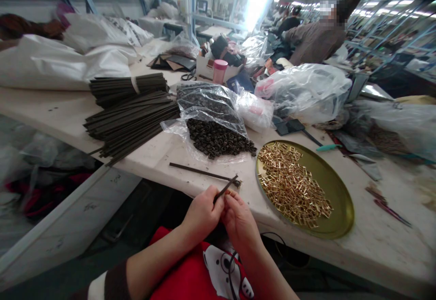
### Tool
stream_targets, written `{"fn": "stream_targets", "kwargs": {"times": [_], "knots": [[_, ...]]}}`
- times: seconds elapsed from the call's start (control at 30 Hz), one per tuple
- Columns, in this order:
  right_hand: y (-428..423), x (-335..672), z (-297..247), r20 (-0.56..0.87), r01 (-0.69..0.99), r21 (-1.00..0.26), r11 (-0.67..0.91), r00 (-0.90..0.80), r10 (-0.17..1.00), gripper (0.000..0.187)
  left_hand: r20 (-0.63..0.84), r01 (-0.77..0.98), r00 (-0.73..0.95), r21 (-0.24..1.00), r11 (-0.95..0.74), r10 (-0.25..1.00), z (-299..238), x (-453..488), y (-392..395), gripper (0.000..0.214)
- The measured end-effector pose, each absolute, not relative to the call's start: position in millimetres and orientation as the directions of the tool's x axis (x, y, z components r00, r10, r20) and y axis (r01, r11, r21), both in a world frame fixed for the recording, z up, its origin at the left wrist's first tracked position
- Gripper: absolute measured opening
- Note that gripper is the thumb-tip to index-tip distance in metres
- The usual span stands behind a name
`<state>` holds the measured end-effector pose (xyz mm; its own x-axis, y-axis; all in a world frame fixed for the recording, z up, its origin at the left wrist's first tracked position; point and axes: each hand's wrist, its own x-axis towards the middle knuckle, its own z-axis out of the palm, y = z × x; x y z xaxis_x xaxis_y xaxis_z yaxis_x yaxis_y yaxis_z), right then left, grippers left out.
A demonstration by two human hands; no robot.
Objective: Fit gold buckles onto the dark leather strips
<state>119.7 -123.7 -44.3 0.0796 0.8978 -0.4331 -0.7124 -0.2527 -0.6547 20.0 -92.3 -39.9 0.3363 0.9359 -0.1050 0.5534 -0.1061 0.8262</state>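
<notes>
A dark strap sticks up from the closed fingers of my left hand. My right hand is pressed against the left, its fingertips pinched beside the strap; what sits between them is hidden. Below the hands a thin dark length hangs over the red clothing on my lap. Just beyond my fingers, another dark strap lies on the table, with small pieces near its right end. Gold rectangular buckles are heaped in a round gold tray to the right. Ahead, small dark loops spill from a clear plastic bag.
Bundled dark straps lie at the left, near white sacks. A pink-lidded jar, plastic bags and a dark flat tool stand farther back. Pliers rest at the right. A person works beyond the table.
</notes>
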Motion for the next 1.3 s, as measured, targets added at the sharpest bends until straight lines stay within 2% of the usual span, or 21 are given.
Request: {"fn": "stream_targets", "kwargs": {"times": [0.07, 0.13, 0.23, 0.33, 0.4, 0.6, 0.73, 0.9, 1.1, 1.3], "knots": [[-126.1, 120.5, -45.7, -0.402, -0.646, -0.726, -0.235, 0.121, 0.908, 0.026, -0.136, 0.478, 0.323, 0.878, -0.037, 0.937, -37.5, 18.6, -88.6, 0.019], [-128.6, 123.2, -49.3, -0.314, -0.513, -0.841, -0.171, 0.206, 0.927, 0.032, -0.159, 0.403, 0.318, 0.915, 0.018, 0.935, -35.2, 17.3, -85.7, 0.019], [-130.4, 127.8, -55.8, -0.108, -0.204, -0.978, -0.042, 0.323, 0.94, 0.023, -0.174, 0.371, 0.324, 0.928, 0.045, 0.93, -33.8, 16.7, -83.9, 0.018], [-129.1, 131.2, -59.5, 0.042, 0.085, -0.996, 0.017, 0.312, 0.949, 0.009, -0.178, 0.401, 0.325, 0.916, 0.035, 0.929, -34.8, 17.1, -83.9, 0.018], [-127.8, 133.0, -60.2, 0.06, 0.168, -0.986, 0.011, 0.287, 0.956, 0.007, -0.172, 0.419, 0.332, 0.908, 0.019, 0.928, -35.3, 17.1, -83.7, 0.018], [-125.2, 141.5, -59.5, 0.006, 0.132, -0.991, -0.033, 0.283, 0.959, 0.007, -0.18, 0.458, 0.391, 0.889, -0.021, 0.903, -35.3, 15.9, -83.6, 0.021], [-124.4, 149.5, -58.0, 0.026, 0.114, -0.993, 0.003, 0.2, 0.979, 0.009, -0.192, 0.429, 0.42, 0.903, -0.008, 0.887, -37.5, 16.6, -83.8, 0.021], [-122.5, 155.4, -56.4, -0.069, 0.043, -0.996, -0.075, 0.115, 0.991, 0.008, -0.195, 0.459, 0.438, 0.888, -0.032, 0.878, -39.8, 17.7, -83.5, 0.02], [-120.9, 159.1, -53.3, 0.001, 0.216, -0.976, -0.021, 0.098, 0.995, 0.008, -0.199, 0.51, 0.461, 0.857, -0.074, 0.865, -36.7, 17.3, -84.8, 0.018], [-120.1, 159.3, -55.8, 0.075, 0.238, -0.97, 0.049, 0.104, 0.992, 0.008, -0.175, 0.51, 0.47, 0.854, -0.104, 0.865, -31.2, 17.1, -86.3, 0.017]]}}
